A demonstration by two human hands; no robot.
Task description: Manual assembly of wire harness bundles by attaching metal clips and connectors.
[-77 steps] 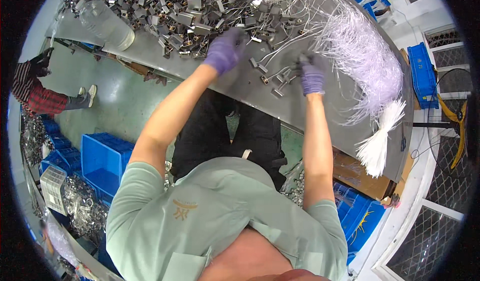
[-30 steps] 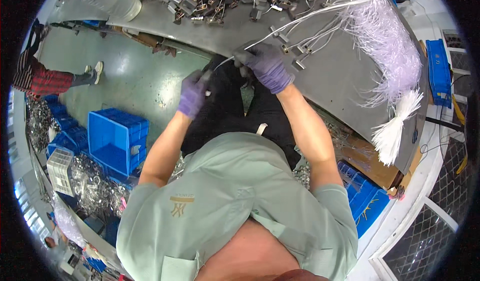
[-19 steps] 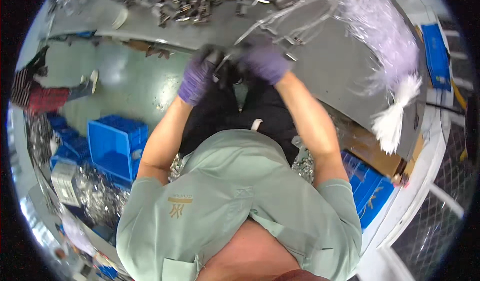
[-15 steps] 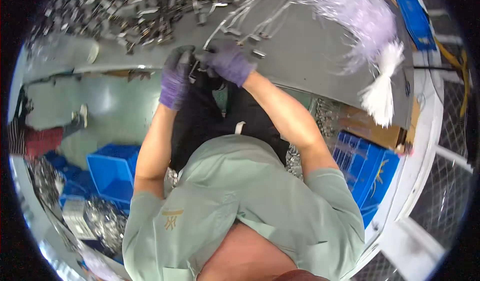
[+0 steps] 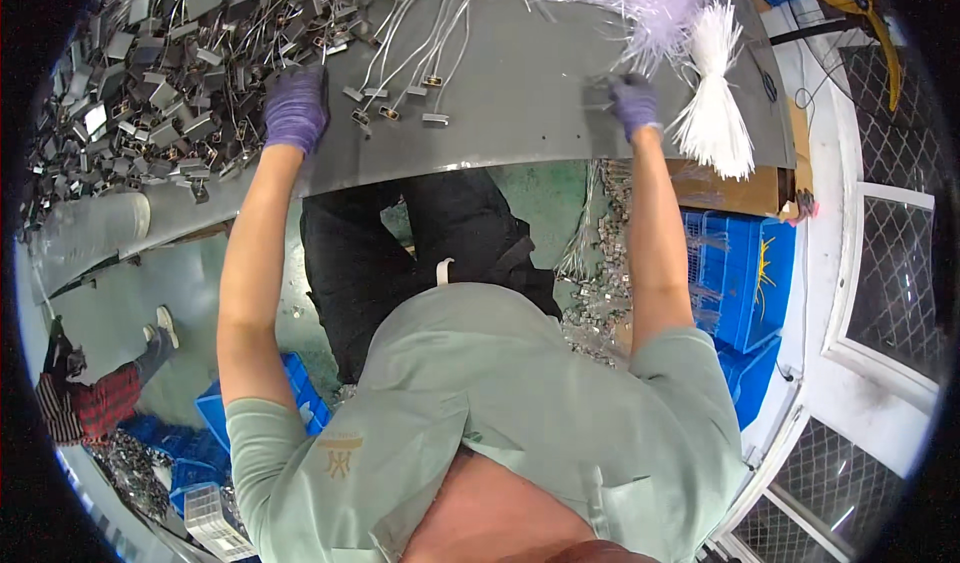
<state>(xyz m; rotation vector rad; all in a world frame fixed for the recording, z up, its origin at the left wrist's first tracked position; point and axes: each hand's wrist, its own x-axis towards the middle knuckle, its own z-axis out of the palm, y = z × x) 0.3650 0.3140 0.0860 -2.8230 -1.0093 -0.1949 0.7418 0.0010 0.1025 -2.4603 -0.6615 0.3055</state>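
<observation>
My left hand [image 5: 297, 109], in a purple glove with dark fingers, is at the right edge of a heap of small grey metal-cased connectors with thin cables [image 5: 165, 93]. Its fingertips point into the heap, and whether they grip a piece is hidden. My right hand [image 5: 636, 105], gloved the same way, is above the grey tabletop [image 5: 500, 83], left of a tied bundle of white strips [image 5: 715, 93]. Motion smears its fingers. Between my hands, several cabled connectors [image 5: 388, 113] lie in a loose group, their pale cables running toward the far edge.
Clear, lilac-tinted plastic strips [image 5: 640, 8] spread at the far right of the table. Blue crates [image 5: 735, 273] and a cardboard box [image 5: 735, 185] stand below its right side. Another blue crate [image 5: 305, 393] is by my left elbow. Someone in red plaid [image 5: 105, 403] is at far left.
My hands were close together at the table's near edge, around a thin pale cable. They have parted: the left moved to the heap, the right toward the white bundle.
</observation>
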